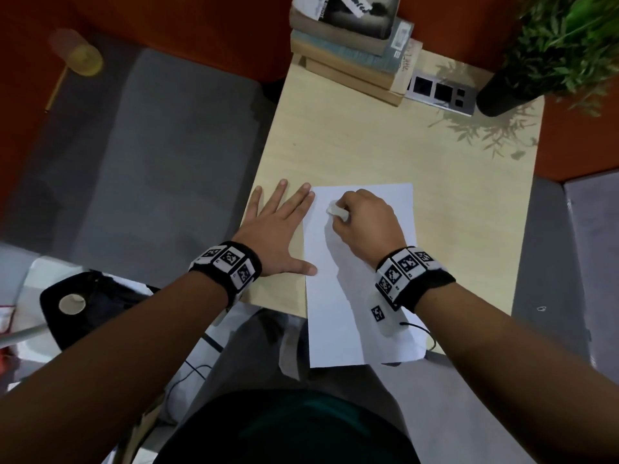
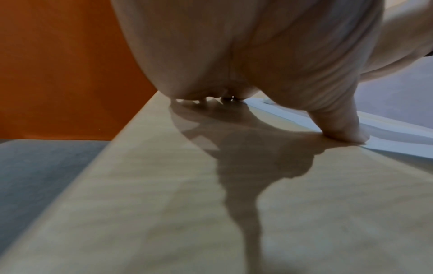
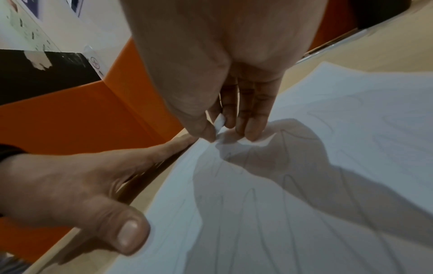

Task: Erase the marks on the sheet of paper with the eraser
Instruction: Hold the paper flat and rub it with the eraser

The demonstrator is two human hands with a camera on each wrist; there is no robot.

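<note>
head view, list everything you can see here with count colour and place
sheet of paper: one, white, faint pencil marks, near edge of desk, overhanging it
eraser: one, white, on the sheet's far part, in the right hand
desk: one, light wood, centre
books: a stack, grey and tan, far edge of desk
socket panel: one, grey, right of the books
potted plant: one, green in a black pot, far right corner
wristbands: two, black with white markers, one on each wrist
left hand: flat on desk, thumb on the sheet's left edge
right hand: fingers pinching the eraser
</note>
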